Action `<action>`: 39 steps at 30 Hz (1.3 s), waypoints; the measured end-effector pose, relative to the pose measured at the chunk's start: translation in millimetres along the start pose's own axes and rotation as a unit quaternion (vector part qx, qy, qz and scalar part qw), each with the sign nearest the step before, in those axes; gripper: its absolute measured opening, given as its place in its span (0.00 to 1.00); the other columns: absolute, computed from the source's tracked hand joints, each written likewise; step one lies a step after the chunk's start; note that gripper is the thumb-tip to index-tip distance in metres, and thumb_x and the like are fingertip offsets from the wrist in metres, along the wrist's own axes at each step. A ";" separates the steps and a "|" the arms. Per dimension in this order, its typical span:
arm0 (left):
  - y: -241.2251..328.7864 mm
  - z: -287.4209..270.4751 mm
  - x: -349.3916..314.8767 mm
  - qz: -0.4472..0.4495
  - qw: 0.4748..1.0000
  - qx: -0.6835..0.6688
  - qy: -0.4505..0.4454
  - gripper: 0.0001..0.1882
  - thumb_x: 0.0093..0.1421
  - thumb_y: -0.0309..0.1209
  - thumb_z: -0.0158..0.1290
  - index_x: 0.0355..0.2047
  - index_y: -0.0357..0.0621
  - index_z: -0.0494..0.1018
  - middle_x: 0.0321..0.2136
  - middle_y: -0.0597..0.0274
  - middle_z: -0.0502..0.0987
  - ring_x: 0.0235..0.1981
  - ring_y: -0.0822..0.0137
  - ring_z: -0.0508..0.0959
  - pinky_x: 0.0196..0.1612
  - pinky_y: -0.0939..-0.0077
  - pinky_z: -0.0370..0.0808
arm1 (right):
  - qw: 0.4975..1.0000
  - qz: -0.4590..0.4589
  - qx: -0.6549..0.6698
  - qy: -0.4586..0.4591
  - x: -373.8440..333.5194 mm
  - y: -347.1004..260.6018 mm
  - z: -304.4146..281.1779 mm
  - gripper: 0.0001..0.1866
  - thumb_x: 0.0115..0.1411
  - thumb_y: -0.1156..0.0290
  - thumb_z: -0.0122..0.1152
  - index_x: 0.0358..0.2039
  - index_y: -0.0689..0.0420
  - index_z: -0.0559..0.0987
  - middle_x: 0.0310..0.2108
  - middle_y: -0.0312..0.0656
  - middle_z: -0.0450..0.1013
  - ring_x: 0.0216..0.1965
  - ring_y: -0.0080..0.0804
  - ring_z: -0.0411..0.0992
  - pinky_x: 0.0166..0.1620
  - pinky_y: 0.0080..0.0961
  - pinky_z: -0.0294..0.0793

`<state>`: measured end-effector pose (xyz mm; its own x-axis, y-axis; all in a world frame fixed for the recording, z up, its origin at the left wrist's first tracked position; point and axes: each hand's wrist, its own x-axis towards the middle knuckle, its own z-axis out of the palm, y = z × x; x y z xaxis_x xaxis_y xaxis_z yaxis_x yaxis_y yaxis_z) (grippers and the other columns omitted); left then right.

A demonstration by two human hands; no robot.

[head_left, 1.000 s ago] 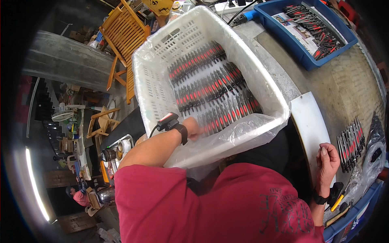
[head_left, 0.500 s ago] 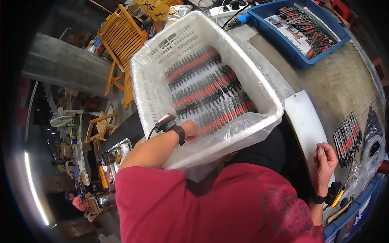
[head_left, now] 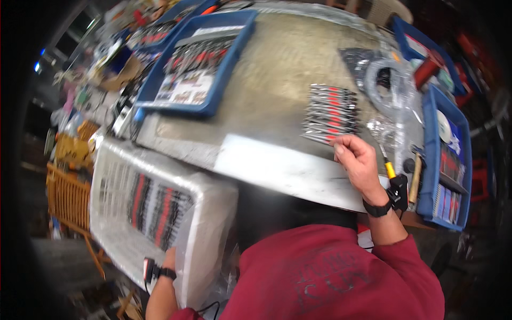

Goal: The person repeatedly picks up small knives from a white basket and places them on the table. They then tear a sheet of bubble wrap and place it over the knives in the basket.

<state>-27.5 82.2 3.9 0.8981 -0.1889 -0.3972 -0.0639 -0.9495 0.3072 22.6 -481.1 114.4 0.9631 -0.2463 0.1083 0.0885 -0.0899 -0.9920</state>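
Right hand (head_left: 356, 160) sits at the near edge of the fanned row of red-and-black-handled tools (head_left: 329, 113) on the gritty grey desk (head_left: 277, 80), its grip curled with fingertips touching the nearest one, probably to pick from a tidy spread. Left hand (head_left: 169, 260) rests on the white perforated plastic basket (head_left: 114, 234), lined with clear film; its grip is hidden, so I cannot tell.

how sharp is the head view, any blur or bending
Head view: motion blur smears the whole frame, worst at the white basket; fisheye bends the table edge; rim falls to black; right hand and red-and-black tools are soft but readable.
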 end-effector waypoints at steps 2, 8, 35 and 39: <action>16.2 -23.8 7.2 -0.029 0.999 -0.014 0.035 0.09 0.46 0.30 0.48 0.18 0.35 0.71 0.14 0.52 0.72 0.14 0.57 0.72 0.19 0.70 0.69 | 0.997 -0.004 -0.034 0.073 12.0 -1.3 -29.6 0.08 0.55 0.72 0.50 0.33 0.61 0.73 0.19 0.30 0.66 0.20 0.11 0.59 0.22 0.08 0.55; 88.6 -113.1 21.4 -0.216 0.895 -0.356 0.162 0.09 0.55 0.33 0.48 0.21 0.42 0.68 0.12 0.68 0.67 0.10 0.78 0.65 0.10 0.86 0.59 | 0.967 -0.029 -0.202 0.152 49.7 8.9 -88.9 0.09 0.53 0.72 0.50 0.31 0.65 0.73 0.21 0.41 0.70 0.22 0.23 0.67 0.28 0.18 0.65; 214.9 -157.9 7.9 -0.006 0.874 -0.447 0.189 0.07 0.56 0.30 0.48 0.31 0.40 0.68 0.18 0.67 0.68 0.14 0.79 0.65 0.17 0.89 0.61 | 0.998 0.037 -0.029 0.033 75.9 8.7 -65.5 0.09 0.54 0.70 0.53 0.21 0.61 0.72 0.16 0.28 0.63 0.18 0.13 0.57 0.20 0.12 0.55; 244.5 -156.7 12.1 -0.009 0.852 -0.503 0.143 0.10 0.54 0.28 0.49 0.34 0.34 0.69 0.23 0.64 0.71 0.19 0.79 0.68 0.21 0.87 0.64 | 0.999 0.014 0.039 0.007 40.4 -16.8 -7.5 0.08 0.55 0.70 0.52 0.24 0.61 0.72 0.17 0.27 0.63 0.17 0.11 0.56 0.19 0.12 0.53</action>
<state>36.0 -113.0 209.7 0.9737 0.0292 -0.2259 0.2265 -0.2291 0.9467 58.1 -496.8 135.9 0.9617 -0.2619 0.0807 0.0815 -0.0080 -0.9966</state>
